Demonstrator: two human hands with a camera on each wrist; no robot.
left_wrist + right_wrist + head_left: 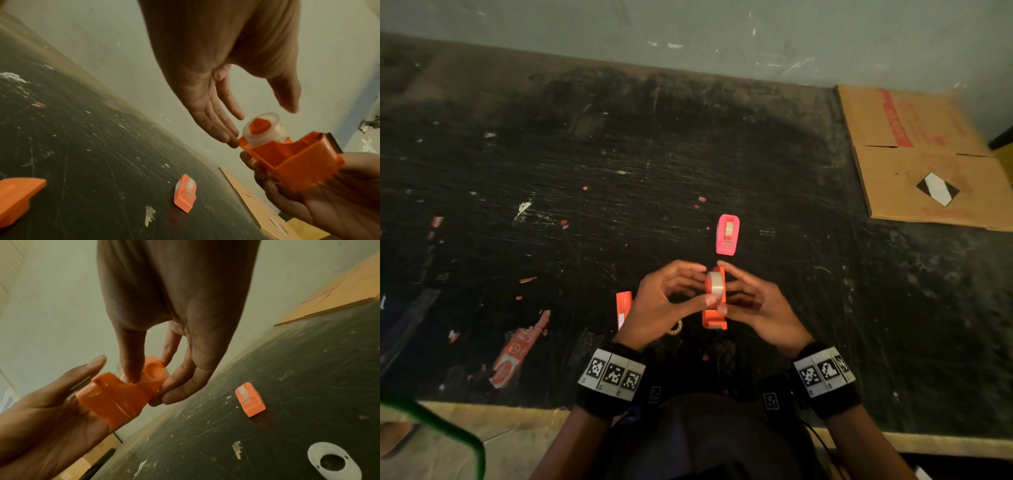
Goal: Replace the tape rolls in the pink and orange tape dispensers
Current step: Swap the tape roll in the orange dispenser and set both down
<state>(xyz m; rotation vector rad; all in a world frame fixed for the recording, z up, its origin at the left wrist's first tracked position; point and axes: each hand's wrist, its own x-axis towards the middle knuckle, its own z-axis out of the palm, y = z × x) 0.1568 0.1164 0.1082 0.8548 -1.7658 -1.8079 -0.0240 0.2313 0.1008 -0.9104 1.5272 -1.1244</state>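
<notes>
The dark, scratched bench (619, 164) fills most of the head view, with scraps of paper and torn orange bits scattered over it. A flattened cardboard sheet (928, 161) lies at about two o'clock from the hands, against the far wall.

Near the middle of the bench, lifted off its surface, both hands meet around the orange tape dispenser (714, 308). The right hand (763, 308) holds the dispenser's body, its fingers curled under and along the sides with the thumb up beside the cutter end. The left hand (654, 305) has its fingers nearly straight, the fingertips (232, 139) touching the dispenser's rear edge just beside the clear tape roll (261, 129). That roll stands half out of the dispenser's cradle, on an orange core.

The pink tape dispenser (728, 234) stands on the bench at twelve o'clock from the hands, near but apart, with a roll seated in it.

At nine o'clock from the hands lies an orange piece (624, 308), partly hidden by the left hand. A torn orange package (517, 353) lies at about eight o'clock. A spare tape roll (675, 327) shows on the bench between the wrists.
</notes>
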